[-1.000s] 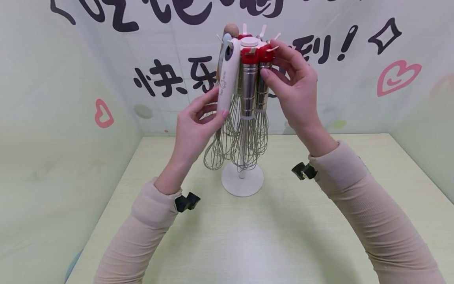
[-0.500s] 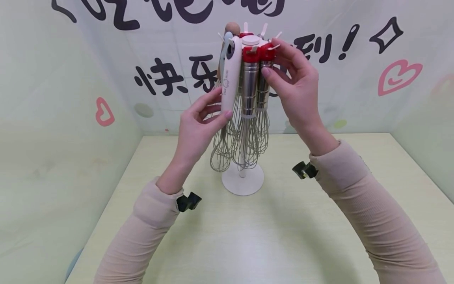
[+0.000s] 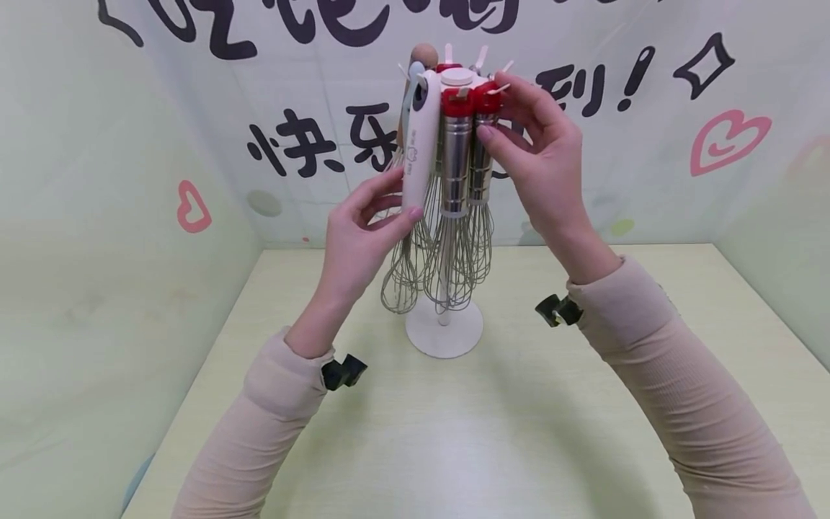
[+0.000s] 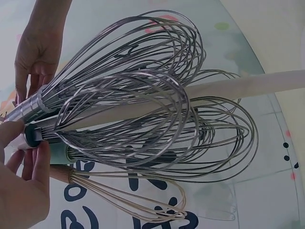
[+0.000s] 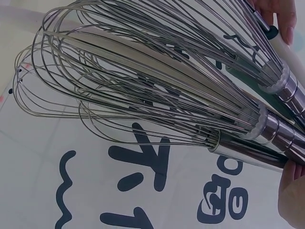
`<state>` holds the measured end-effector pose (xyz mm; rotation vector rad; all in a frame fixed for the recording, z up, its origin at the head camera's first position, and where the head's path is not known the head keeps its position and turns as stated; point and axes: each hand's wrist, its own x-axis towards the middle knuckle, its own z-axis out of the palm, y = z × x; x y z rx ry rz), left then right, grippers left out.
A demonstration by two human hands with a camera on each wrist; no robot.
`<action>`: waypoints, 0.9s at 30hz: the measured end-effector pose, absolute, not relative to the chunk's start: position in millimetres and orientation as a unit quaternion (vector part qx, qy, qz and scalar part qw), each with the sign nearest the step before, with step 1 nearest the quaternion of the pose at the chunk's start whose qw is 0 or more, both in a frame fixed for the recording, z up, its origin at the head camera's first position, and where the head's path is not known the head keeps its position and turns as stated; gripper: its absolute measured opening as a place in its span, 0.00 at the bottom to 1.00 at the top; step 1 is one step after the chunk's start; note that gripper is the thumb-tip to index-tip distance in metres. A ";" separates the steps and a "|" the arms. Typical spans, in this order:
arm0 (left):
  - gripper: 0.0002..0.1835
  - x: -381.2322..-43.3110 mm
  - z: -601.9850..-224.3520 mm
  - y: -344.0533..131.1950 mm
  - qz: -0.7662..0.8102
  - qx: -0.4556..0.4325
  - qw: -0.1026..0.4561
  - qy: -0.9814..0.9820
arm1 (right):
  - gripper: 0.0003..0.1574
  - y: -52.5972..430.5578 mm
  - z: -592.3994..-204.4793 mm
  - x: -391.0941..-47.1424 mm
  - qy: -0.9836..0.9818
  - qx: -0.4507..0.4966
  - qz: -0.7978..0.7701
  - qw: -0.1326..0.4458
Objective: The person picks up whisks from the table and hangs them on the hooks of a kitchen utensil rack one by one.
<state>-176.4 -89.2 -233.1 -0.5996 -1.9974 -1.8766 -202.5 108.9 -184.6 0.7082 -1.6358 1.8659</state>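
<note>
Several whisks hang from a white rack [image 3: 459, 76] in the head view. My left hand [image 3: 360, 241] holds the lower end of a white-handled whisk [image 3: 421, 148] between thumb and fingers; its top is at the rack. On the right, my right hand [image 3: 543, 155] pinches a silver-handled whisk [image 3: 480, 166] with a red top, near its upper end. Another silver-handled whisk [image 3: 457, 162] hangs between the hands. The left wrist view shows the dark collar of the white-handled whisk [image 4: 33, 135] by the left fingers. In the right wrist view, the right hand [image 5: 293, 198] is partly cut off.
The rack's round white base [image 3: 444, 342] stands on a pale wooden table [image 3: 447, 432]. Behind the white whisk hang a light blue-handled whisk [image 3: 413, 76] and a wooden-handled whisk [image 4: 61, 173]. A printed cloth wall [image 3: 311, 216] is close behind.
My left hand and the white-handled whisk have shifted slightly right, then a touch back to the left. The right hand has stayed almost still.
</note>
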 end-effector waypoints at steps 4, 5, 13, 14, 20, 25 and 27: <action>0.26 -176.0 -233.5 -90.1 -0.659 -0.208 0.171 -0.702 | 0.27 109.0 -184.0 -202.1 -0.611 0.262 0.696 0.271; 0.26 -176.1 -233.5 -90.3 -0.659 -0.207 0.171 -0.702 | 0.27 109.1 -183.8 -202.4 -0.611 0.262 0.697 0.268; 0.26 -177.4 -233.8 -91.1 -0.661 -0.206 0.170 -0.701 | 0.29 110.9 -185.4 -203.6 -0.625 0.269 0.675 0.286; 0.26 -177.3 -233.8 -91.2 -0.662 -0.205 0.170 -0.700 | 0.29 111.1 -185.4 -203.3 -0.626 0.267 0.674 0.287; 0.25 -176.8 -234.5 -93.2 -0.662 -0.196 0.175 -0.702 | 0.25 114.3 -185.3 -201.3 -0.631 0.253 0.676 0.283; 0.21 -176.5 -235.9 -96.5 -0.663 -0.195 0.190 -0.698 | 0.22 117.8 -187.0 -202.8 -0.619 0.249 0.684 0.295; 0.20 -176.1 -236.5 -98.2 -0.663 -0.195 0.198 -0.695 | 0.21 119.4 -188.5 -203.9 -0.612 0.250 0.683 0.309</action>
